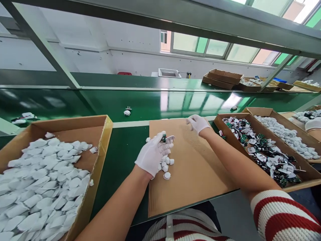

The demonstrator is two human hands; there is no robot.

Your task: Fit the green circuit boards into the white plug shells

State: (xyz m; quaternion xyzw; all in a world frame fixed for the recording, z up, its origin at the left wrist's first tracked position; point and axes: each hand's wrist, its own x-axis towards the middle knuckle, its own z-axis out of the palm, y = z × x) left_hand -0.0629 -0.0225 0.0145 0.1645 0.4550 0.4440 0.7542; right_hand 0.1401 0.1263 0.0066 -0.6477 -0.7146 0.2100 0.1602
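Note:
White gloves cover both hands. My left hand point(152, 154) is closed on a small green circuit board point(164, 138) with a white plastic piece point(171, 138) beside it, above the left part of a flat cardboard sheet point(200, 170). Under and beside that hand lie several small round white plastic caps point(167, 175). My right hand point(198, 124) is over the far right of the sheet, its fingers bent and drawn together; whatever they hold, if anything, is hidden. An open carton of wired circuit boards point(260, 144) stands to the right of this hand.
At left, a carton point(101, 147) holds a heap of white plastic covers point(45, 187). Another carton of white parts point(288, 135) stands far right, near a co-worker's gloved hand point(313, 124). A metal shelf beam point(160, 20) crosses above. A loose plug-like part point(127, 112) lies on the green surface.

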